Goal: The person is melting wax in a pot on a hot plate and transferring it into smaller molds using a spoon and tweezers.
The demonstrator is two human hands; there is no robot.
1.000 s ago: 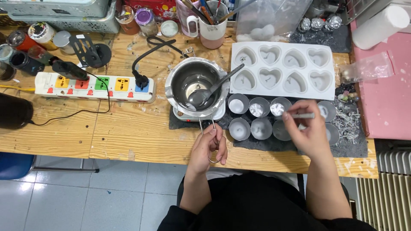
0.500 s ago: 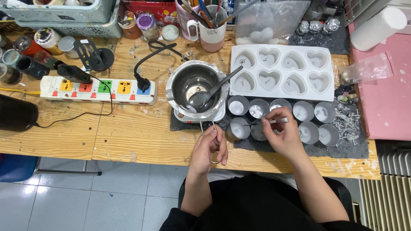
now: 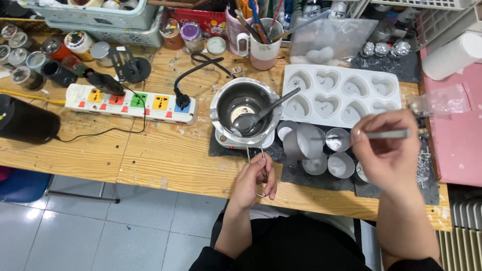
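Head view. The left hand (image 3: 256,181) is closed around the wire loop handle (image 3: 260,173) of a steel melting pot (image 3: 245,106), which sits on a small hot plate on a dark mat, with a ladle (image 3: 258,116) resting in it. The right hand (image 3: 385,153), raised above the bench, pinches long metal tweezers (image 3: 386,134) between thumb and fingertips. At the tweezers' far tip hangs a small metal cup (image 3: 304,142), lifted and tilted above the row of other round metal cups (image 3: 340,164) on the mat.

Packages and containers: a white silicone tray of heart-shaped moulds (image 3: 343,95) lies just behind the cups; a clear plastic bag (image 3: 329,39) with pale lumps stands behind it; a red box sits at the back edge, its print too small to read. A white power strip (image 3: 131,104) with coloured sockets lies to the left, one black plug (image 3: 182,97) inserted. Small jars (image 3: 47,55) cluster at the far left beside a black cylinder (image 3: 26,122), and a white mug (image 3: 263,46) holds brushes.

Hidden or unclear: the right hand covers several cups; the cups' contents are hard to judge. A pink surface (image 3: 454,135) is cut off at the right edge.
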